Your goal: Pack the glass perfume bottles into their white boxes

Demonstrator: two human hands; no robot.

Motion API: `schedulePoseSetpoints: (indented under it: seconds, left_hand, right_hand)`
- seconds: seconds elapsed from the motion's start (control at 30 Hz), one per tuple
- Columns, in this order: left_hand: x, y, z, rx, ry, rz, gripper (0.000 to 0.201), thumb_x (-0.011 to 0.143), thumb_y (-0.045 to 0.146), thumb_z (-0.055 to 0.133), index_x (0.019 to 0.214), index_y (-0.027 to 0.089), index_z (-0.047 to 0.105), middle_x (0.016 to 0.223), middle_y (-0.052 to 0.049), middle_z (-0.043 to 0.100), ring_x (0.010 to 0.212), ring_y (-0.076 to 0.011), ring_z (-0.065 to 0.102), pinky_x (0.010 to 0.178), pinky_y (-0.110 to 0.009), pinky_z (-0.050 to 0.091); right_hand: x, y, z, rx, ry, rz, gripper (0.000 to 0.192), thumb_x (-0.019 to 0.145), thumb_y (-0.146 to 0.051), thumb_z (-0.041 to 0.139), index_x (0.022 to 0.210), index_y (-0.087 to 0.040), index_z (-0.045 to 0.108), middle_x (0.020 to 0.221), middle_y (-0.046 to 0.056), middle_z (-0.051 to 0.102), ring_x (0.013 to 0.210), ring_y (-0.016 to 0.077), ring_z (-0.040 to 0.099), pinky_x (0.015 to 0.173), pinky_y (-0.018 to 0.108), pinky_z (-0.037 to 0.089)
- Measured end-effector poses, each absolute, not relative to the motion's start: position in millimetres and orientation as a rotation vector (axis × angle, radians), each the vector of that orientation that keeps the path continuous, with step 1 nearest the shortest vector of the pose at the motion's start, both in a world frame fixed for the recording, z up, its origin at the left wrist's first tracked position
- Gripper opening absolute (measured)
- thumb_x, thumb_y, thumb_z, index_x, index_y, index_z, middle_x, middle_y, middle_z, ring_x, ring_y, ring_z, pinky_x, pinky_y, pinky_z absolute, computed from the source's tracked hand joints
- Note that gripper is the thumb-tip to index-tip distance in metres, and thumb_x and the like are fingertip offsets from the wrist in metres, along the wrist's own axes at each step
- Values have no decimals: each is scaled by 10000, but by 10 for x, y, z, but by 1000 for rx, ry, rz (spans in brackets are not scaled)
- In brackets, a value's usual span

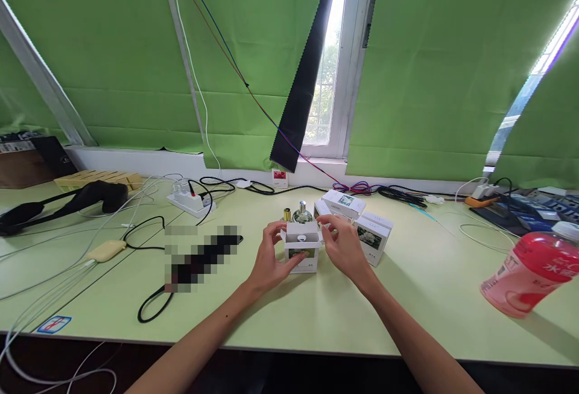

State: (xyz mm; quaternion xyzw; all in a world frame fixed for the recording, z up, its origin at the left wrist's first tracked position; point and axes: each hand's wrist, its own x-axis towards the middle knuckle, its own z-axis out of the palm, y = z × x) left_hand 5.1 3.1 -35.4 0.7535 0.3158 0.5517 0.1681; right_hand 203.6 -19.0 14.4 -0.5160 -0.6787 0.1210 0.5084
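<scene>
A small white box [295, 265] with a green picture on its front stands upright on the table, its top flaps raised. Inside the opening shows a pale round top [302, 238]. My left hand [270, 261] is closed around the box's left side, thumb across the front. At the box's upper right, my right hand [346, 248] has its fingers bent and pinched at the side flap. Just behind the box are a clear glass bottle [303, 213] with a silver cap and a small bottle with a gold cap [287, 214].
Several white boxes [373, 231] lie right of my hands. A pink drink bottle [527, 273] stands at the right. On the left are a black strap [154, 303], partly blurred out, a power strip [192, 202] and loose cables. Green blinds [429, 80] hang behind the table [420, 309].
</scene>
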Motion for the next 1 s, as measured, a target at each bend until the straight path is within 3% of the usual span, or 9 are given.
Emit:
schedulePoseSetpoints:
  seconds: [0.27,0.37,0.57,0.77,1.0]
  left_hand:
    - [42,0,-264,2337,902,1582,523,839,299,769,1268,260,472,1170,-79,576,1082,-230,612,888,-405,569]
    - [37,12,-263,2431,849,1591,426,858,286,755,1210,250,517,1160,-88,574,1100,-242,603,882,-400,561]
    - [37,34,-293,2385,805,1625,476,847,285,753,1232,250,475,1150,-91,576,1114,-252,607,898,-414,561]
    - [48,-2,-242,2483,847,1607,268,859,246,732,1073,240,572,1123,-79,570,1050,-227,620,880,-381,551]
    - [52,-3,-246,2483,866,1609,248,858,231,729,1050,240,573,1118,-74,558,1041,-219,620,869,-365,550]
  right_hand:
    - [2033,-221,175,-1243,-1662,287,328,884,-123,402,940,-200,717,977,79,696,813,202,639,713,313,492]
    - [2023,-232,184,-1233,-1677,282,329,871,-95,394,900,-198,706,968,77,697,819,205,637,721,313,482]
    - [2019,-229,174,-1205,-1689,287,340,839,-48,398,829,-208,699,945,66,706,851,211,648,730,303,467]
    - [2017,-222,163,-1224,-1715,284,351,820,-21,403,751,-206,694,900,59,709,837,218,633,766,315,454]
    - [2002,-222,142,-1227,-1709,264,359,809,-9,406,737,-206,697,877,52,699,784,206,609,765,312,441]
